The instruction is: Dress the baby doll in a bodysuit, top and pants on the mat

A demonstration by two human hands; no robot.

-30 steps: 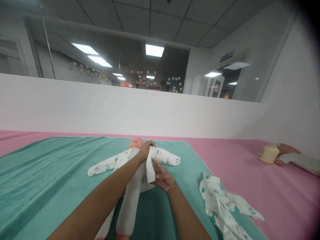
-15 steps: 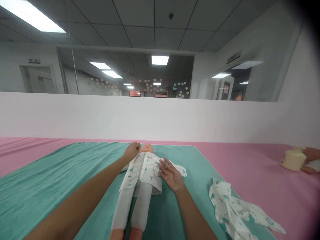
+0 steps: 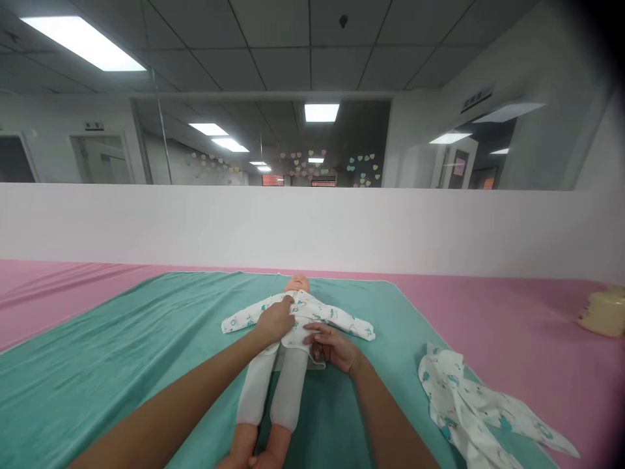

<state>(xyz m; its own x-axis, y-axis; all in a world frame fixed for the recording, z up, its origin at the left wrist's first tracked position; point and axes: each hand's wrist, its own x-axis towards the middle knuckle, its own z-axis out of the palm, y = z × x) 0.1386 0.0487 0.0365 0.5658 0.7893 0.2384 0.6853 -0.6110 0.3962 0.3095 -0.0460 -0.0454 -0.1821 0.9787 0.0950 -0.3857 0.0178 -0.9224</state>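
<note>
A baby doll [image 3: 286, 365] lies on its back on the teal blanket [image 3: 112, 352], head far from me, arms spread. It wears a white printed top [image 3: 336, 317] and plain white leggings. My left hand [image 3: 276, 319] rests on the doll's chest with its fingers curled into the top's front. My right hand [image 3: 331, 346] pinches the lower hem of the top at the doll's waist.
A loose printed white garment [image 3: 469, 404] lies crumpled at the blanket's right edge. A pale yellow bottle [image 3: 605, 314] sits far right on the pink sheet [image 3: 488, 312]. A white partition wall [image 3: 312, 228] runs along the back of the bed.
My left hand came down from beside the doll's head onto its chest. My right hand closed from flat and open to a pinch on the hem. The doll's sleeves now lie spread out.
</note>
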